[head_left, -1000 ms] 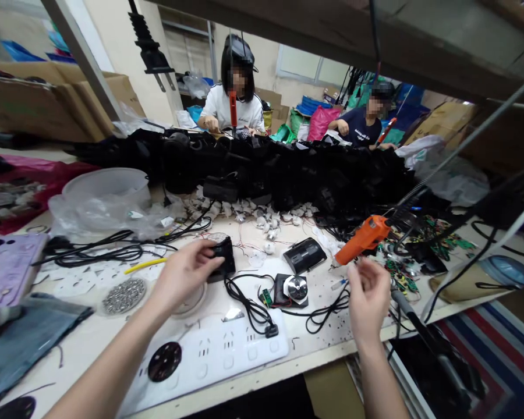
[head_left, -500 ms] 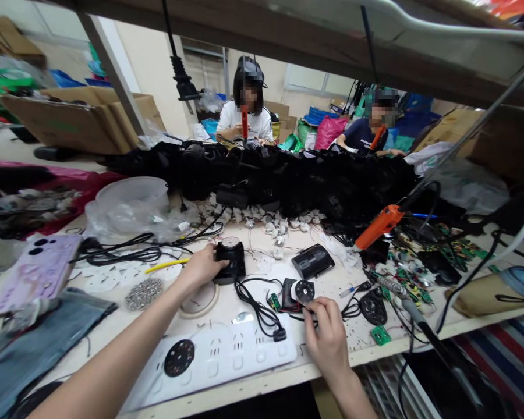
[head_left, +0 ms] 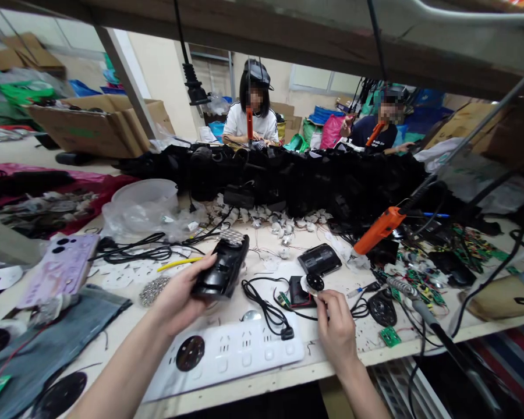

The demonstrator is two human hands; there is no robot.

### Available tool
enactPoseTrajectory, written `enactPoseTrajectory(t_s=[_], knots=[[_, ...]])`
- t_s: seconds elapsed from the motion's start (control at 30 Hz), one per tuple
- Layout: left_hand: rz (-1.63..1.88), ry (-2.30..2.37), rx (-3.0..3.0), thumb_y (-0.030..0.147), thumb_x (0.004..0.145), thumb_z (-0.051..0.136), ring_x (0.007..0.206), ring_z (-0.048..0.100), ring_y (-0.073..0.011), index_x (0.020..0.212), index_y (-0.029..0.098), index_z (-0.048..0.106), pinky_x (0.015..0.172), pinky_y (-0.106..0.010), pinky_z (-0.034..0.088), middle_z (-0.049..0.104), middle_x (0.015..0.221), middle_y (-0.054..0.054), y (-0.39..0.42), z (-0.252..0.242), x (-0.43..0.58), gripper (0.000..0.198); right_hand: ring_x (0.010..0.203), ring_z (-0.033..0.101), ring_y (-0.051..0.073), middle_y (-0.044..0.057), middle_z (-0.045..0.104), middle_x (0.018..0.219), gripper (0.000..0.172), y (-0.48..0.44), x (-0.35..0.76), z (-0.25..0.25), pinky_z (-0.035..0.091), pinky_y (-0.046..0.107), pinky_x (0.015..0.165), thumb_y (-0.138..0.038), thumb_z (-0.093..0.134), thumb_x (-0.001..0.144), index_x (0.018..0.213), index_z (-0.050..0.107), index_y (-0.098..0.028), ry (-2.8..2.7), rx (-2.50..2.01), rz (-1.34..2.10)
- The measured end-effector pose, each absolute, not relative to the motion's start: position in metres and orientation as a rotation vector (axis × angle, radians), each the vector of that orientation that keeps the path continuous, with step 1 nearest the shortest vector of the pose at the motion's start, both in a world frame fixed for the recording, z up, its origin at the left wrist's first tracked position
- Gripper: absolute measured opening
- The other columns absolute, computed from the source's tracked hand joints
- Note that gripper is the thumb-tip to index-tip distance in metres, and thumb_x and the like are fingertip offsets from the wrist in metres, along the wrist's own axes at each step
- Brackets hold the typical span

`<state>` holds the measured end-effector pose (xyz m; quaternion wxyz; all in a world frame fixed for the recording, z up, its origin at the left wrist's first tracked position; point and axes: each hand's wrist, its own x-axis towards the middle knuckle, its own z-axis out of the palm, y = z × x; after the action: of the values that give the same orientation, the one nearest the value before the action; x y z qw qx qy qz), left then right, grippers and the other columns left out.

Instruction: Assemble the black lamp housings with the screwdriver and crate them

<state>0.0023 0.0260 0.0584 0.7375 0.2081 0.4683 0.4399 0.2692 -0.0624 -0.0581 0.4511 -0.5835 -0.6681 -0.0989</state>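
My left hand (head_left: 179, 297) grips a black plastic housing (head_left: 223, 269) and holds it tilted above the white workbench (head_left: 332, 355). My right hand (head_left: 338, 326) pinches a thin wire beside a small black module (head_left: 297, 291) with a round speaker disc (head_left: 315, 282) on it. A black cable (head_left: 266, 305) coils between the two hands. In front of them lies a white power strip (head_left: 240, 356).
An orange electric screwdriver (head_left: 382, 227) hangs at the right above green circuit boards (head_left: 414, 279). A heap of black parts (head_left: 305, 180) fills the bench's back. A purple phone (head_left: 61, 267), clear plastic bags (head_left: 140, 212) and cardboard boxes (head_left: 96, 125) are at left. Two people work beyond the heap.
My left hand has lifted the black housing off the bench and tilted it. My right hand came down from near the orange screwdriver to the small module and took hold of its wire.
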Motion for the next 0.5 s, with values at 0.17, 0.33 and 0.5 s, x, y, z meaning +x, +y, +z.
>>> enactPoseTrajectory(t_s=[0.17,0.33,0.5], knots=[[0.875,0.823,0.232,0.039,0.092,0.048,0.089,0.071,-0.0341,0.127,0.005,0.050,0.072,-0.044,0.059,0.069,0.106,-0.026,-0.003,0.049,0.013,0.049,0.079,0.062,0.018,0.007,0.061,0.083,0.014,-0.058,0.280,-0.058,0.054,0.033,0.071,-0.008,0.050,0.091,0.094,0.057,-0.019,-1.579,-1.386,-0.281],[0.795,0.743,0.243,0.041,0.092,0.048,0.087,0.071,-0.0378,0.134,0.011,0.045,0.073,-0.056,0.056,0.070,0.103,-0.021,-0.008,0.039,0.020,0.052,0.087,0.064,0.019,0.007,0.063,0.091,0.011,-0.064,0.282,-0.037,0.054,0.033,0.072,-0.011,0.053,0.089,0.094,0.056,-0.020,-1.472,-1.276,-0.258],[0.890,0.751,0.287,0.036,0.090,0.054,0.086,0.071,-0.0320,0.136,0.020,0.046,0.071,-0.049,0.057,0.070,0.107,-0.015,-0.006,0.040,0.024,0.049,0.080,0.065,0.016,0.003,0.062,0.092,0.011,-0.058,0.252,-0.001,0.054,0.027,0.065,-0.026,0.063,0.085,0.091,0.055,-0.021,-0.938,-1.068,0.479]])
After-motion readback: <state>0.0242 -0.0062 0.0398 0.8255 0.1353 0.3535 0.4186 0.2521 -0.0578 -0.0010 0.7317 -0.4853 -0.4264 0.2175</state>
